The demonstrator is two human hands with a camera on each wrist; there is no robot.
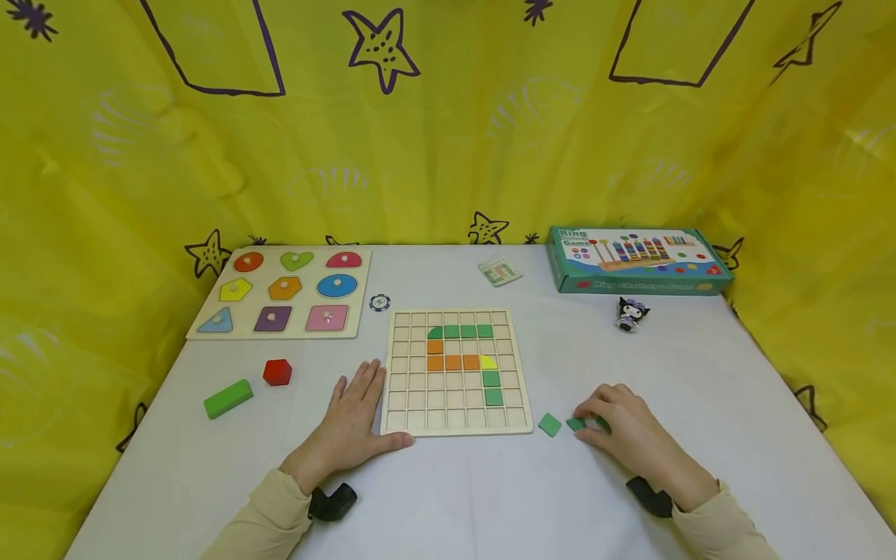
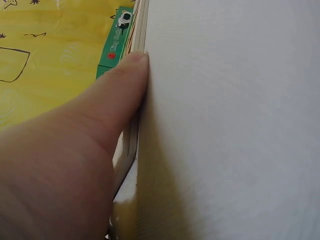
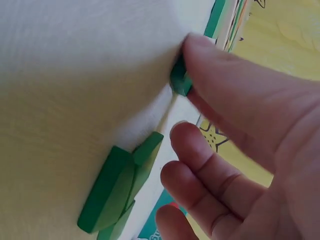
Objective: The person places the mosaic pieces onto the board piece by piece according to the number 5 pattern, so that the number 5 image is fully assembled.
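Note:
A wooden grid board [image 1: 455, 430] lies mid-table with green, orange and yellow tiles [image 1: 462, 347] set in its cells. My left hand [image 1: 353, 420] lies flat beside the board's left edge, its thumb [image 2: 100, 115] pressed against the board's rim [image 2: 131, 135]. To the right of the board, my right hand [image 1: 619, 424] is cupped over some green tiles. Its thumb tip touches a small green tile [image 3: 180, 82], the same one seen in the head view [image 1: 575, 424]. Other green tiles [image 3: 115, 190] lie under the loosely curled fingers [image 3: 200, 150]. One more green tile [image 1: 549, 425] lies loose between hand and board.
A shape puzzle board [image 1: 283, 294] sits at the back left, with a red block [image 1: 277, 372] and a green block [image 1: 228, 398] in front of it. A chip [image 1: 379, 302], a small card [image 1: 500, 271], a ring game box [image 1: 637, 259] and a figurine [image 1: 631, 313] stand further back. Yellow cloth surrounds the table.

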